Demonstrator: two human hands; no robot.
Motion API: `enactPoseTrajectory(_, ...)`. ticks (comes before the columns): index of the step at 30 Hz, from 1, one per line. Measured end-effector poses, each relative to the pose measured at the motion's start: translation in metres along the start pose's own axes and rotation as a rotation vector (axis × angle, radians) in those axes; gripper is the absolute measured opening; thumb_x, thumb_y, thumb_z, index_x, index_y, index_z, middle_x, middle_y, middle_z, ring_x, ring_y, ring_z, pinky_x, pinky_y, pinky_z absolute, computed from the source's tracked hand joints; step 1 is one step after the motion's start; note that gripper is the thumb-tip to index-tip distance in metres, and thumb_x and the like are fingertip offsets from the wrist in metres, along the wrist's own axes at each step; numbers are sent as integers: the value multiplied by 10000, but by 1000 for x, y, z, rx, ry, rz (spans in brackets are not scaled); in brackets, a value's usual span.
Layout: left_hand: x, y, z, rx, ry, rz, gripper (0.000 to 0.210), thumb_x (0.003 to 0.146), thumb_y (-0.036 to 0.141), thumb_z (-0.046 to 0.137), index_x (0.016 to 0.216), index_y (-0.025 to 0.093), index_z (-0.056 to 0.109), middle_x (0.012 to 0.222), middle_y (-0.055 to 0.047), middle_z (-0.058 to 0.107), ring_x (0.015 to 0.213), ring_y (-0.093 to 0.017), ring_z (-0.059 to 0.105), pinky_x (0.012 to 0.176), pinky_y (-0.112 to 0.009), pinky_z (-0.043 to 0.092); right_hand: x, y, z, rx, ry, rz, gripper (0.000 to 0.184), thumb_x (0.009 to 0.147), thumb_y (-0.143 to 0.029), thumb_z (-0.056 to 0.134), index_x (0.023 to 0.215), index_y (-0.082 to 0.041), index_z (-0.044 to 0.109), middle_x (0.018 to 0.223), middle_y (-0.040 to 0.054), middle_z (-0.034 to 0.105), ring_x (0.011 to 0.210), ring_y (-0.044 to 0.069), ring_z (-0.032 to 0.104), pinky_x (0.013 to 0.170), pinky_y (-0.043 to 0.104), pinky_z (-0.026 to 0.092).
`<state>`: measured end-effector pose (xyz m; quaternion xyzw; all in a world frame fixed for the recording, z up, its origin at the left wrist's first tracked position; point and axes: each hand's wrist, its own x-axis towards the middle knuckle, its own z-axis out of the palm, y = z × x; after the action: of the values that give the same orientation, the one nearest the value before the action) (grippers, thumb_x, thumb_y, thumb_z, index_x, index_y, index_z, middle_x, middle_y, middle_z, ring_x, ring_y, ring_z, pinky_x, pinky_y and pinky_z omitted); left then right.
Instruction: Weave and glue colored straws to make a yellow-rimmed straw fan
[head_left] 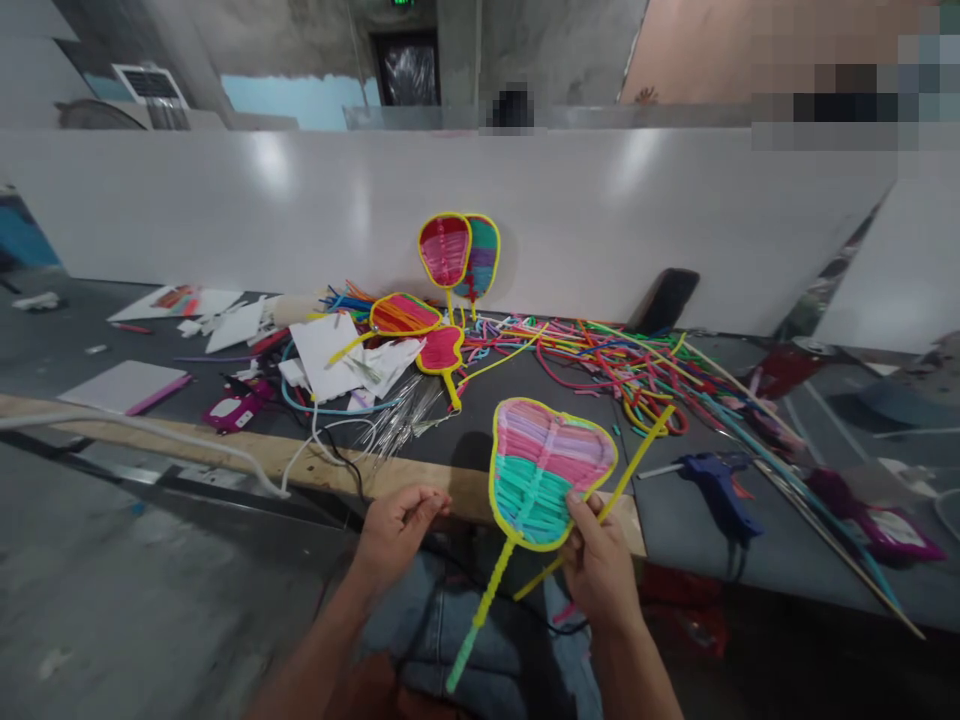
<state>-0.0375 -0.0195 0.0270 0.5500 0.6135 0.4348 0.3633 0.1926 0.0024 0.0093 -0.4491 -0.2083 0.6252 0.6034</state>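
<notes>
the right hand [602, 562] clamps the fan [551, 450] and yellow strip [636, 462], probably to steady both; the left hand [397, 532] pinches together nearby.

Left hand [397, 532], right hand [602, 568] and forearms [628, 655] bare. Near: blue denim jeans [411, 612], seam visible.
</notes>
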Motion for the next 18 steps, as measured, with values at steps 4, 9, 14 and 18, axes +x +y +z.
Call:
enactPoseTrajectory(4, 0, 14, 1, 105, 112, 118, 224, 773, 351, 666, 618, 189, 671, 655, -18, 679, 649, -175, 628, 646, -250, 494, -1, -1, 5, 15, 48, 23, 564, 544, -455, 855, 669, -234, 351, 455, -140, 329, 348, 24, 270, 319, 142, 212)
enactPoseTrajectory(9, -9, 24, 23, 307, 44, 387, 651, 787, 254, 659, 1400, 256, 441, 1566, -95, 244, 1410, -300, 286, 1112, -436, 307, -5, 5, 13, -42, 24, -14, 489, 620, -478, 811, 651, -229, 392, 451, -122, 318, 373, 43, 258, 343, 179, 209)
enactPoseTrajectory(14, -23, 23, 54, 648, -165, 528, 1034, 684, 212, 723, 1524, 202, 120, 1597, -169, 5, 1446, -407, -1, 1119, -606, 166, -7, 14, 22, -19, -67, -40, 362, 668, -440, 796, 739, -209, 527, 546, -85, 489, 440, 61, 373, 424, 196, 330)
enactPoseTrajectory(18, -21, 16, 70, 800, -7, 556, 941, 692, 24, 539, 1523, 159, 119, 1592, -185, 56, 1449, -390, 5, 1111, -610, 176, -8, 24, 29, 35, -117, -4, 306, 688, -414, 786, 789, -206, 586, 599, -70, 560, 486, 76, 442, 484, 208, 381)
